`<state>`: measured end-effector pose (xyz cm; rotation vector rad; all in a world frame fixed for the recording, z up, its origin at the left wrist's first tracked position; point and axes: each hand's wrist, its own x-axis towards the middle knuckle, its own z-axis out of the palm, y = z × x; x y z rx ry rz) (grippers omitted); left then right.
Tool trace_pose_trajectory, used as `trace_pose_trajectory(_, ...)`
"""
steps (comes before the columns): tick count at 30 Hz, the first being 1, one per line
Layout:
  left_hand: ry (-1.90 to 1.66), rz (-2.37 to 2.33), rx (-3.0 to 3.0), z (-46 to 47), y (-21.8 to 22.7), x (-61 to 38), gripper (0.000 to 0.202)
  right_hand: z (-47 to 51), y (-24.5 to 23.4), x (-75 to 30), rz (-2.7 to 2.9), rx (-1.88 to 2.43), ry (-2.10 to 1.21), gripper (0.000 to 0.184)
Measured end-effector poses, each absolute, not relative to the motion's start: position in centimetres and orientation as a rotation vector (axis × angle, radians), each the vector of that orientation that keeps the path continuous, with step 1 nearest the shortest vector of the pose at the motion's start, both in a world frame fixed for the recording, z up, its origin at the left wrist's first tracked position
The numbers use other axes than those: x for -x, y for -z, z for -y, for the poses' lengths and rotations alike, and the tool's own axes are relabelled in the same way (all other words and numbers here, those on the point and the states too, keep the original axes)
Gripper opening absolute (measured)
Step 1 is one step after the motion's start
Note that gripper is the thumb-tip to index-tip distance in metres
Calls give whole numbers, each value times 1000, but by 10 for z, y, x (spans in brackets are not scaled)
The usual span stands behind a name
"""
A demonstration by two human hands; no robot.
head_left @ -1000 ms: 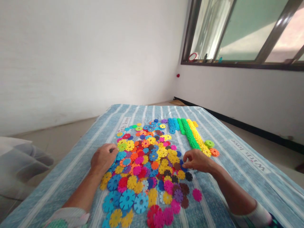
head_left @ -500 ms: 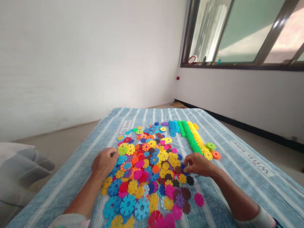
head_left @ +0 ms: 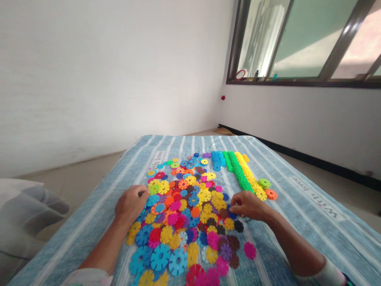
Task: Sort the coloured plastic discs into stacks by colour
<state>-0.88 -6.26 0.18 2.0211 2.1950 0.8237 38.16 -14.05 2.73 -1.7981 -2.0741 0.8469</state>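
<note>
A wide pile of notched plastic snowflake discs (head_left: pixel 182 184) in many colours lies loose between my hands. At the pile's left edge, my left hand (head_left: pixel 131 203) rests with its fingers curled closed. A small dark patch (head_left: pixel 140 194) shows at those fingers; what it is cannot be made out. On the right edge, my right hand (head_left: pixel 248 204) pinches at a dark blue disc (head_left: pixel 231 213), thumb and fingertips on its rim. A black disc (head_left: pixel 238 226) lies just below that hand.
Beyond my right hand lie stacked rods of discs: a green rod (head_left: pixel 238 174), a yellow rod (head_left: pixel 247 174) and short blue ones (head_left: pixel 216 161). A lime disc stack (head_left: pixel 264 183) and an orange disc (head_left: pixel 271 194) sit beside them. Striped cloth (head_left: pixel 297 222) covers the table.
Almost nothing differs. The fingers of my right hand have shifted very slightly at the dark blue disc; my left hand stays where it was.
</note>
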Motion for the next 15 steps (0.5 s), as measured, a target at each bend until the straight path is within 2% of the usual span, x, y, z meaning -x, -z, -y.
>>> trace_pose_trajectory(15,-831,-2203,-2025,61,-1,8,30,137,-21,-382,1861,1809,-1004,12)
